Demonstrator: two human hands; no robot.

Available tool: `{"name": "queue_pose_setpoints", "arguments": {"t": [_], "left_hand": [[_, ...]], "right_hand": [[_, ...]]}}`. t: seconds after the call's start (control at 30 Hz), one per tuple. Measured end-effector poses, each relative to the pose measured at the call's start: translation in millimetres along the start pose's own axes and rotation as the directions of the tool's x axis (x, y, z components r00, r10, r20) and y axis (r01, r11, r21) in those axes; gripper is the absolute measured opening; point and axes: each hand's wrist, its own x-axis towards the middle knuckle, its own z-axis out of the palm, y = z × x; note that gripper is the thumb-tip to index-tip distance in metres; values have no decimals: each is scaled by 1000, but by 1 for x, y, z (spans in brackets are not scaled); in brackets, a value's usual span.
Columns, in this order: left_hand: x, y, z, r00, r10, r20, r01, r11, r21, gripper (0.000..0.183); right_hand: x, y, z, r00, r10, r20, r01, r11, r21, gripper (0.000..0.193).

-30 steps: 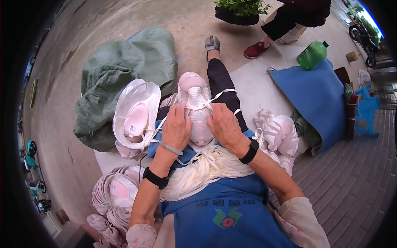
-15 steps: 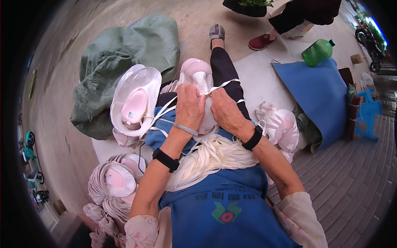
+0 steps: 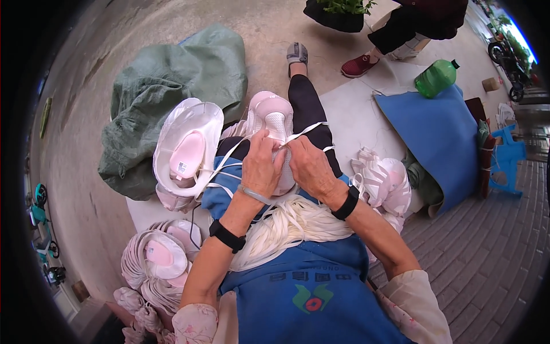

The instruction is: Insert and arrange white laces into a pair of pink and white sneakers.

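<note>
A pink-and-white shoe upper (image 3: 272, 109) rests on my lap, toe pointing away from me. My left hand (image 3: 262, 165) is closed at its lacing opening, pinching a flat white shoelace (image 3: 309, 128). From the right, my right hand (image 3: 312, 167) pinches the same lace, fingertips close to the left ones. Loose lace ends trail to both sides across my legs. Below my wrists, a thick bundle of cream laces (image 3: 295, 225) lies on my blue apron (image 3: 315, 281). Fingers and wrists partly hide the near part of the upper.
To the left stand nested shoe uppers (image 3: 189, 152), with a stack of uppers (image 3: 157, 255) nearer me. More uppers (image 3: 385, 182) lie at right. Beyond are a green woven sack (image 3: 177, 80), blue sheet (image 3: 429, 126), green bottle (image 3: 436, 79), blue stool (image 3: 507, 157) and another person's red shoe (image 3: 359, 66).
The view has shifted slightly, and the upper sits a little lower in it. My left fingers have changed position at the lace, while both hands stay close together over the upper.
</note>
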Motion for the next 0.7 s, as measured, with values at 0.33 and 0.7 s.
{"name": "queue_pose_setpoints", "arguments": {"t": [0.33,0.7], "left_hand": [[0,-19,-23,998,45,43,-39,990,-132,9],[-6,-21,-26,999,1,50,5,993,-118,41]], "right_hand": [[3,-17,-24,984,-110,-141,89,985,-146,17],[29,-14,-15,970,-237,62,243,962,-123,9]]}}
